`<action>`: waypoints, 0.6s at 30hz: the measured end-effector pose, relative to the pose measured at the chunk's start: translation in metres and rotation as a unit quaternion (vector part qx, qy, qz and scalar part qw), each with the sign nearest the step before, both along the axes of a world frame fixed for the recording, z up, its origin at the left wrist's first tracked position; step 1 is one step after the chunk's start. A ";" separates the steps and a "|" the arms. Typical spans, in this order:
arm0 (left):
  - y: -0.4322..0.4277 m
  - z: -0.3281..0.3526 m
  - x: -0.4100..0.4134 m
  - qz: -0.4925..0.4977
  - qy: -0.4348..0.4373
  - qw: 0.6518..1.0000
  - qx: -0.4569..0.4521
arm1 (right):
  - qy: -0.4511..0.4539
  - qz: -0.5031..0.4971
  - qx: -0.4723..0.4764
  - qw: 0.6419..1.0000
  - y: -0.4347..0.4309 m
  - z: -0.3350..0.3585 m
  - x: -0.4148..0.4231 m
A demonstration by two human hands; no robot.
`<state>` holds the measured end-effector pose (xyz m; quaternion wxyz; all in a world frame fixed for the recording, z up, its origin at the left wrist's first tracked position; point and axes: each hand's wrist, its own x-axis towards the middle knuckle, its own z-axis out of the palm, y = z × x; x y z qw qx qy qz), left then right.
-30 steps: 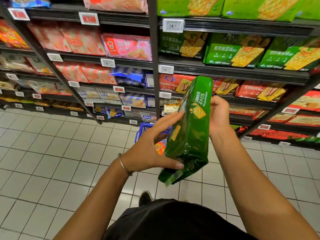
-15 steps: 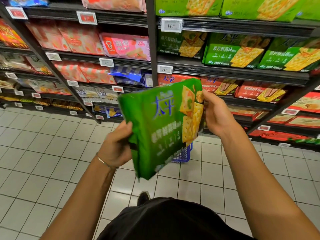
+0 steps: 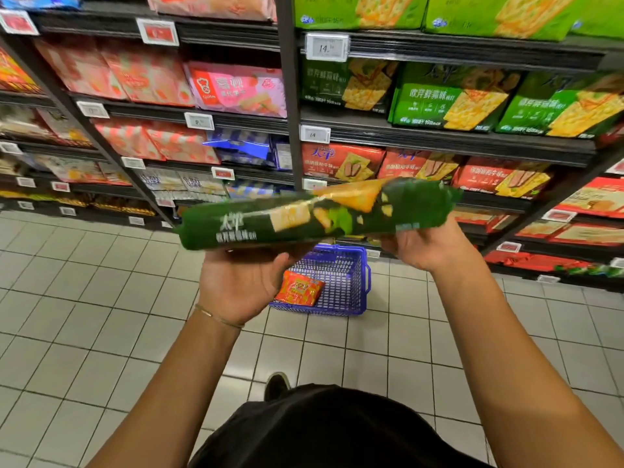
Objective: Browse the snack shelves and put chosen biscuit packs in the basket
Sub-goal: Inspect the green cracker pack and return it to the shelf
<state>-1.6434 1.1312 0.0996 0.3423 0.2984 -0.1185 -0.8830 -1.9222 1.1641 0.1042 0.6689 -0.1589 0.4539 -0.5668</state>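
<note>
1. A long shiny green biscuit pack with yellow cracker pictures is held up in the air, lying flat on its side. It looks blurry.
2. The left hand is under the left part of the green biscuit pack, palm up, gripping it from below. Its fingertips are hidden behind the pack.
3. The right hand grips the right end of the pack from below, with the thumb on the near side.
4. A thin gold bracelet sits on the left wrist.
5. A blue plastic mesh basket stands on the white tiled floor, below the pack and between the two hands.
6. One orange and red snack bag lies inside the basket, on its left side.
7. The tall dark metal shelves stand behind the pack. They hold green cracker packs, red cracker packs and pink wafer packs.
8. A white price tag on a shelf edge shows 14.
9. A dark shoe shows on the floor, above the person's black top.
</note>
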 end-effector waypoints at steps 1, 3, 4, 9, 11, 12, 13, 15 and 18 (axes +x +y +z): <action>-0.002 -0.006 0.000 -0.035 0.074 0.996 0.032 | 0.003 -0.005 0.024 1.000 -0.003 -0.003 -0.002; -0.006 -0.003 -0.003 -0.063 0.068 0.991 0.093 | 0.001 -0.026 0.058 0.998 -0.004 -0.010 -0.008; -0.009 0.000 -0.006 -0.077 0.087 0.985 0.125 | -0.002 -0.032 0.067 0.997 -0.003 -0.013 -0.011; -0.014 -0.005 -0.022 -0.099 0.042 0.994 0.033 | 0.031 -0.029 0.083 0.996 0.006 -0.022 -0.027; -0.012 -0.009 -0.030 -0.112 0.069 0.991 0.035 | 0.021 -0.025 0.081 0.996 0.008 -0.021 -0.034; -0.010 -0.009 -0.035 -0.116 0.083 0.989 0.044 | 0.016 -0.027 0.071 0.997 0.010 -0.020 -0.037; -0.010 -0.012 -0.039 -0.116 0.091 0.987 0.057 | 0.011 -0.028 0.062 0.998 0.012 -0.021 -0.041; -0.008 -0.017 -0.045 -0.129 0.079 0.988 0.041 | 0.008 -0.024 0.057 0.998 0.015 -0.023 -0.049; -0.009 -0.027 -0.051 -0.146 0.054 0.988 0.009 | -0.008 -0.015 0.052 0.998 0.025 -0.028 -0.060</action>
